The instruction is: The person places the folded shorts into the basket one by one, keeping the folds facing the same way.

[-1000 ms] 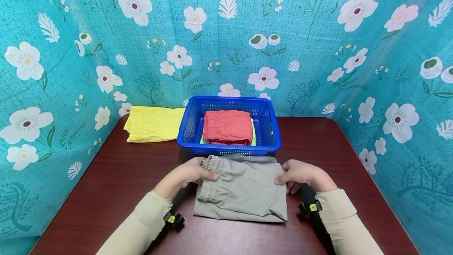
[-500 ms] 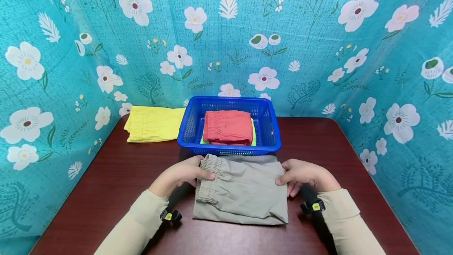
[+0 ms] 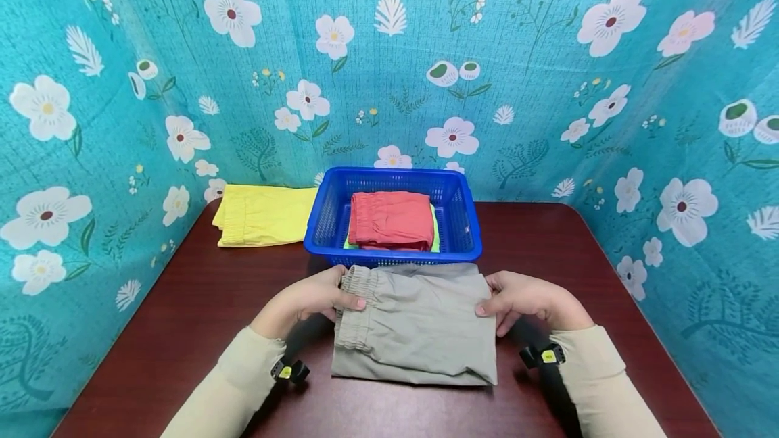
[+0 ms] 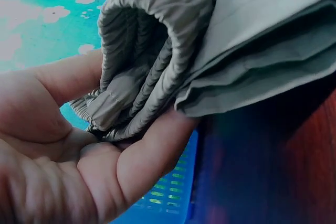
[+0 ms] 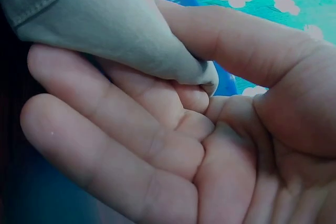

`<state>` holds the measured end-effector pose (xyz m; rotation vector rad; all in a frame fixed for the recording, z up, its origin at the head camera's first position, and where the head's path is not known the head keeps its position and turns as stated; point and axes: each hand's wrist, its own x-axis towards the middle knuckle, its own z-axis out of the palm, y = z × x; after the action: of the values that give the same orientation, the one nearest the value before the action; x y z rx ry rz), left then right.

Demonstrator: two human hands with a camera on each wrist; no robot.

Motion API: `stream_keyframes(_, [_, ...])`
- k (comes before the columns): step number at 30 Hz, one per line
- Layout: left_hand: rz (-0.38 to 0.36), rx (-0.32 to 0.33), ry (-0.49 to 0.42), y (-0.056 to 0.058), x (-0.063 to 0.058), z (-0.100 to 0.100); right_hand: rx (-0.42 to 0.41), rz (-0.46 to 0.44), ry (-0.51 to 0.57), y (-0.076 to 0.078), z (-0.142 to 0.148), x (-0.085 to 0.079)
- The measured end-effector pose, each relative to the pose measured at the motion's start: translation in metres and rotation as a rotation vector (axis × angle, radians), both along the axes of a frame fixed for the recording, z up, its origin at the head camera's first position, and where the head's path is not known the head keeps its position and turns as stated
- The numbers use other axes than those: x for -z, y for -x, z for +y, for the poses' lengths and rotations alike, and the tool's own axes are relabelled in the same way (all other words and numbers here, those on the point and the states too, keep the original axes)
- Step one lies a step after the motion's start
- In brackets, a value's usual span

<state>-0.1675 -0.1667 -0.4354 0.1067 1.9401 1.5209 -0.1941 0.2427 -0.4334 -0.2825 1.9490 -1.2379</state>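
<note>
Folded grey pants (image 3: 426, 326) with a gathered elastic waistband lie flat between my hands, in front of the basket. At the waistband end, my left hand (image 3: 310, 299) pinches the cloth, thumb on top and fingers beneath. In the left wrist view the rolled waistband (image 4: 152, 19) sits between thumb and fingers, with several layers of cloth beside it. My right hand (image 3: 529, 299) grips the opposite edge the same way. A stitched corner of the pants (image 5: 110, 30) lies over the right fingers in the right wrist view, under the thumb.
A blue plastic basket (image 3: 389, 171) stands just behind the pants. It holds folded red pants (image 3: 395, 218) on top of a bright green garment (image 3: 435, 235). Left of it lies a folded yellow garment (image 3: 264, 215) on the dark red table (image 3: 201, 316). A floral turquoise curtain (image 3: 377, 113) surrounds the table.
Both hands keep hold of the grey pants. The left hand has shifted slightly left and the right hand slightly right, and the cloth looks a little more stretched out.
</note>
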Motion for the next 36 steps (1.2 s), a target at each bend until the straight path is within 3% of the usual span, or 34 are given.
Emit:
stream_keyframes(15, [0.044, 0.061, -0.025, -0.009, -0.021, -0.005, -0.060, 0.036, 0.031, -0.005, 0.004, -0.016])
stream_keyframes(36, [0.073, 0.063, -0.006, -0.013, -0.033, -0.010, -0.104, 0.055, 0.067, -0.010, 0.002, -0.029])
